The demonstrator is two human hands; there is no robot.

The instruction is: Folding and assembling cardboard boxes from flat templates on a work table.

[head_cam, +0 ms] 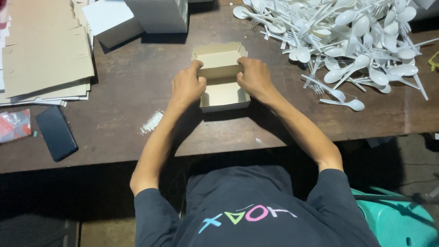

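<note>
A small brown cardboard food box (223, 93) stands open on the dark wooden table (128, 91), its lid flap raised at the far side. My left hand (187, 86) grips the box's left wall with the fingers curled over the rim. My right hand (254, 77) holds the right wall the same way, thumb near the lid hinge. The inside of the box looks pale and holds nothing I can see.
A big heap of white plastic spoons and forks (352, 41) covers the table's right. Flat cardboard blanks (43, 55) are stacked at left, a black phone (56, 132) beside them. White boxes (137, 18) stand at the back. A teal plastic stool (398, 219) sits lower right.
</note>
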